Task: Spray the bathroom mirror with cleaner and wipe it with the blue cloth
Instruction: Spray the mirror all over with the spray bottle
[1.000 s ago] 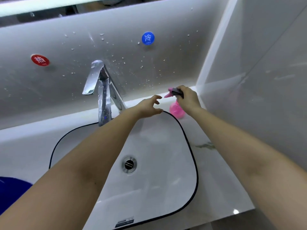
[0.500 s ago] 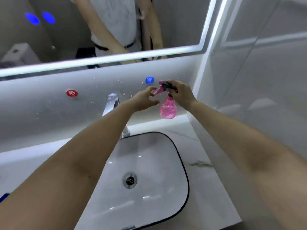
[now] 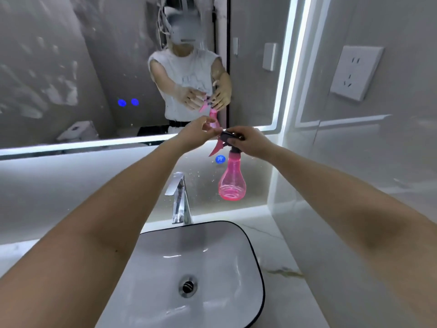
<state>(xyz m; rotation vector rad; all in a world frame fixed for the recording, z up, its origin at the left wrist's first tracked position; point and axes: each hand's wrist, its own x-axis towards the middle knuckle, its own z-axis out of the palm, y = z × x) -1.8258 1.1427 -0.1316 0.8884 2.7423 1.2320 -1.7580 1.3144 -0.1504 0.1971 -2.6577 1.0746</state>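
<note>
A pink pear-shaped spray bottle (image 3: 232,183) with a black and pink trigger head hangs in the air above the tap. My right hand (image 3: 250,141) is closed around its head. My left hand (image 3: 196,134) is right beside the nozzle, fingertips curled at it; whether they pinch it I cannot tell. The lit-edged mirror (image 3: 71,74) fills the upper left, smeared with white streaks and blotches, and reflects a person holding the bottle. The blue cloth is not in view.
A white basin (image 3: 254,261) with a black rim sits below my arms, with a chrome tap (image 3: 179,200) behind it. A blue sticker (image 3: 220,159) marks the splashback. A wall socket (image 3: 354,73) sits on the right wall. Marble counter (image 3: 288,287) runs to the right of the basin.
My right hand lifted the pink bottle from the counter corner up in front of the mirror's lower edge. My left hand rose with it, staying at the nozzle. The view tilted up.
</note>
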